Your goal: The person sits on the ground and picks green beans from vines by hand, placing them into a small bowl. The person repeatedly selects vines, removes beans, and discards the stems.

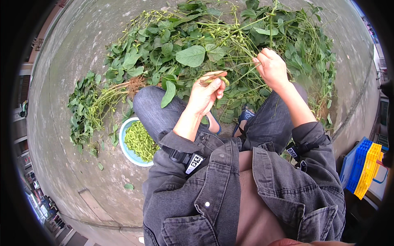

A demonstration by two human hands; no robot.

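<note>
My left hand [207,93] is closed in front of me, with a plump green bean pod [224,81] between thumb and fingers. A dry brownish leaf [213,75] lies along the top of the same hand. Farther right, my right hand [271,69] pinches a stem of a green bean plant [242,39]. That plant's stalks reach up and away from the fingers, hung with pods. Beneath both hands spreads a wide heap of cut bean plants [158,41], leaves and stems tangled together.
Beside my left knee stands a pale blue basin [128,152] holding many picked green pods [141,141]. A smaller bunch of plants with brown roots [134,85] lies at the left on the concrete ground [82,172]. Blue and yellow plastic crates [366,170] stand at the right.
</note>
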